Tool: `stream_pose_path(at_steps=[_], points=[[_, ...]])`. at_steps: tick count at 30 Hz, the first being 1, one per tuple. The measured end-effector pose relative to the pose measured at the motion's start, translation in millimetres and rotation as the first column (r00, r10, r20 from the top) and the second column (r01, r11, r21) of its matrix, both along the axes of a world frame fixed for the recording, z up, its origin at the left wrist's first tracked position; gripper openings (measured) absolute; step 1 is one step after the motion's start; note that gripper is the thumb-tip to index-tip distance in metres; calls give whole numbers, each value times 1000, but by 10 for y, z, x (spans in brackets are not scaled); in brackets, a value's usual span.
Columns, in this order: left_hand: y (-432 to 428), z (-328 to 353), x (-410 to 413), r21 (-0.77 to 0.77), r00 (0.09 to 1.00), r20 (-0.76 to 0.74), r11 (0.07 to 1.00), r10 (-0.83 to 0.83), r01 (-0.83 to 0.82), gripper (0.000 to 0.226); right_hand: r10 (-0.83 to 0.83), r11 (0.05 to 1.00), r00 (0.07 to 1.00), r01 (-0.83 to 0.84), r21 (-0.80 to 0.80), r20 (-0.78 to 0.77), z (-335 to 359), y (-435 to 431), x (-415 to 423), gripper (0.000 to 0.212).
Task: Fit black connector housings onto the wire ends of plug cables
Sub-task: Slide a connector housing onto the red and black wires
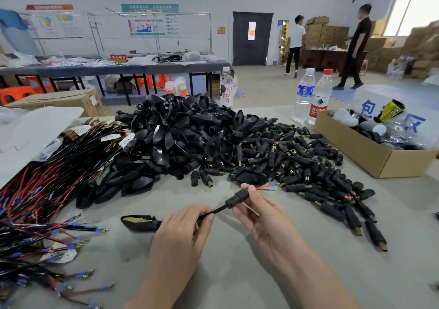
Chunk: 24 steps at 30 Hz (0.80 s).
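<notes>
Two hands share one plug cable (218, 210): the left hand (183, 235) pinches it to keep it steady, and the right hand (266, 216) fingers (245, 187) pinch the connector housing (237, 197) threaded on it. Its wire ends (267, 187) stick out just beyond those fingers.

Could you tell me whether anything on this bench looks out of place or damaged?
Nothing looks damaged. One plug shell lies off the shell pile, among the small barrel connectors just beyond the right hand holding a connector housing.
</notes>
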<state>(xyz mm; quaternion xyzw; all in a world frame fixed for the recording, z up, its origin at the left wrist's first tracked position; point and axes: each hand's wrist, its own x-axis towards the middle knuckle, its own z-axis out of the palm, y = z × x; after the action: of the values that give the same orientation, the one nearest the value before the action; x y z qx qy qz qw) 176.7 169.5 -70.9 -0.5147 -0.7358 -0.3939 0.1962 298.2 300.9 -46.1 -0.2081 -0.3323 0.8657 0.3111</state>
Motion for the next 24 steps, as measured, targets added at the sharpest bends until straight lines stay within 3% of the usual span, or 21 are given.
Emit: stream_pose_path(at_steps=[9,18,24], points=[[11,1,9,9,999,-33,1000,2,-2,18,-62,984,994,46,172,86,-25,-14,-34,21],[23,-10,-12,54,992,-129,999,2,5,15,-64,998,981,63,12,185,-71,12,-38,29],[11,-8,-8,37,986,-167,999,-11,17,14,-85,996,975,82,22,203,-118,32,-49,33]])
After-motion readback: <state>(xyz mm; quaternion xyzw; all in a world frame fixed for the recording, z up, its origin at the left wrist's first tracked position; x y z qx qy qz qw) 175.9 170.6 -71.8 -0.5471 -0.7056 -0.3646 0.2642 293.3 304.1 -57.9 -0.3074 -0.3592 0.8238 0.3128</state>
